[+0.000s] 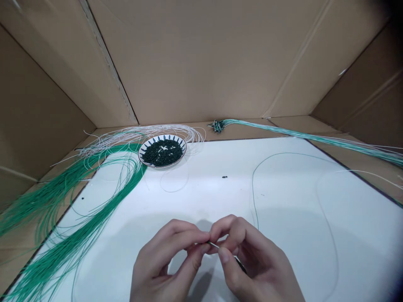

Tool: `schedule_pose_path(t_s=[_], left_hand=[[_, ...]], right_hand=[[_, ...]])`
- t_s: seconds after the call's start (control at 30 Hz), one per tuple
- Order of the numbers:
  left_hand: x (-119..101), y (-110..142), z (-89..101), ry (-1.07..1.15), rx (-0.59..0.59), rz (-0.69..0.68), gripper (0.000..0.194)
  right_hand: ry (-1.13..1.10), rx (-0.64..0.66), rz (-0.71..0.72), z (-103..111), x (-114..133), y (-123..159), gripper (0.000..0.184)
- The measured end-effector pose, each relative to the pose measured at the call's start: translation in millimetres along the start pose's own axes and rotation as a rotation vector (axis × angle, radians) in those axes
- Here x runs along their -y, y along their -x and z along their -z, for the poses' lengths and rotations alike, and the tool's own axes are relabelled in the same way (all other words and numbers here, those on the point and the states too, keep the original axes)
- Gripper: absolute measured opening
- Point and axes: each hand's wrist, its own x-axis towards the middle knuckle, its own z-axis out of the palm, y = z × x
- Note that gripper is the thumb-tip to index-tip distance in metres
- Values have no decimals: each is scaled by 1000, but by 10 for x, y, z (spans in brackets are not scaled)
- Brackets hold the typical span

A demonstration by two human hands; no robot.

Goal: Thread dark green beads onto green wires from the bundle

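Note:
My left hand [166, 262] and my right hand [252, 260] meet low at the centre of a white sheet [283, 201], fingertips pinched together on a thin cord end [213, 244]. A single green cord [253, 188] loops from my right hand up across the sheet. A small patterned dish [144, 150] filled with dark green beads [162, 152] stands at the back left, far from both hands. Two loose beads [224, 177] lie on the sheet between the dish and my hands.
A thick bundle of green cords [63, 235] sweeps down the left side, with white cords [126, 136] curving behind the dish. A tied bunch of green and white strands [299, 135] runs along the back right. Cardboard walls [201, 58] enclose the sheet.

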Motion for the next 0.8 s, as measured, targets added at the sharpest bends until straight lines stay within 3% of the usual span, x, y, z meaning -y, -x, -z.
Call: schedule_pose_path(t_s=[0.37,0.8], left_hand=[[-16,9,-48,-38,-32,-103,30],[50,18,-35,-160,-19,-166,27]], right_hand=[[89,-26,50,10,-35,-4,22],[209,-5,115,48,-27,-30,20]])
